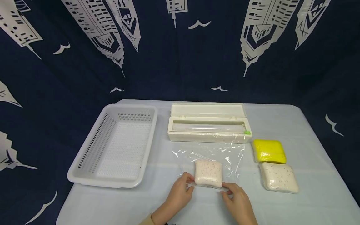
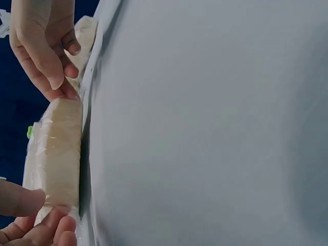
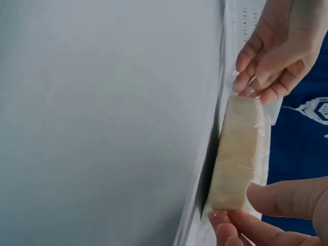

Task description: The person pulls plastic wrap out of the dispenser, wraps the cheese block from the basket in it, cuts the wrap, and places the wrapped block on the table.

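A square, cream block with brown specks [image 1: 208,172] lies on a sheet of clear plastic wrap [image 1: 230,157], and shiny film clings over its front side. My left hand [image 1: 181,190] is at the block's left end, its fingertips touching the film there. At the opposite end, my right hand [image 1: 238,200] touches the near corner with its fingertips. In the left wrist view the block's long side [image 2: 64,154] shows creased film. Both thumbs stand apart from the fingers; a glint of film [image 3: 252,80] shows by the left hand in the right wrist view.
Behind the block stands an open white wrap dispenser [image 1: 206,137] with a green cutter slide [image 1: 247,132]. A white perforated basket [image 1: 146,156] is at left. To the right lie a wrapped yellow block [image 1: 269,151] and another wrapped speckled block [image 1: 279,177].
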`<control>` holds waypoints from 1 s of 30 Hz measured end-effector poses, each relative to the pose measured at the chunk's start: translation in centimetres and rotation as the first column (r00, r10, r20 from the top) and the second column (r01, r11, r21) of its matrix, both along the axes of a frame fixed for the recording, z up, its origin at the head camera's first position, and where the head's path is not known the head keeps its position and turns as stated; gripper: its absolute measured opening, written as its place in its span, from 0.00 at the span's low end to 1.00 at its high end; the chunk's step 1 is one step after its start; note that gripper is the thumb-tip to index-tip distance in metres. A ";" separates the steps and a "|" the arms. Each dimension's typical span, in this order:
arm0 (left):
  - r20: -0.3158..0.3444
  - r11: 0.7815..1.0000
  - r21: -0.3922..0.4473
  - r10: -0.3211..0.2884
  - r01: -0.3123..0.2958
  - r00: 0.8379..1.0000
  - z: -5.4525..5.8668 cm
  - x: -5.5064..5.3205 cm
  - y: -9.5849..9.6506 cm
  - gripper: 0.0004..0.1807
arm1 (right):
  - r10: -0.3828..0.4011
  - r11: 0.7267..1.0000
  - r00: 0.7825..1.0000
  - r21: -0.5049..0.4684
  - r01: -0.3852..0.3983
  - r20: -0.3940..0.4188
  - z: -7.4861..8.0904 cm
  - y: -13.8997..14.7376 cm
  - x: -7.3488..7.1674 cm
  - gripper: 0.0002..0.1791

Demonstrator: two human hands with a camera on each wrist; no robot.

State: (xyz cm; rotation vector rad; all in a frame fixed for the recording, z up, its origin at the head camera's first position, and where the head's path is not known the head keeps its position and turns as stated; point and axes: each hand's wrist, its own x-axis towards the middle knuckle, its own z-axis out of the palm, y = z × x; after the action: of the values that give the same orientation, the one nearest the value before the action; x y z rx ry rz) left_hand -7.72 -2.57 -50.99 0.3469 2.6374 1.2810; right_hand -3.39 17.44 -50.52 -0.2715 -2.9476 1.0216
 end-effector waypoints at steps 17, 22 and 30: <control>-0.270 0.989 -0.013 0.137 -0.145 0.953 1.6 -2.6 1.7 0.26 | -0.029 0.998 0.944 0.044 0.047 -0.329 1.4 0.5 -4.1 0.25; -0.361 0.988 -0.022 0.138 -0.156 0.922 2.1 -5.1 2.0 0.20 | 0.070 0.991 0.880 0.130 -0.010 -0.470 1.9 1.0 -6.8 0.21; -0.350 0.986 -0.048 0.134 -0.160 0.927 2.7 -8.3 2.1 0.17 | 0.170 0.975 0.851 0.207 -0.074 -0.496 2.8 1.8 -9.6 0.15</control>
State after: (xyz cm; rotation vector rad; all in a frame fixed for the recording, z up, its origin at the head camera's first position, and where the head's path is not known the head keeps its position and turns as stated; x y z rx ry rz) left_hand -16.02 -0.46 -48.25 0.4021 3.0510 1.2579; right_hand -13.03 19.19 -47.70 0.1748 -2.5577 0.6853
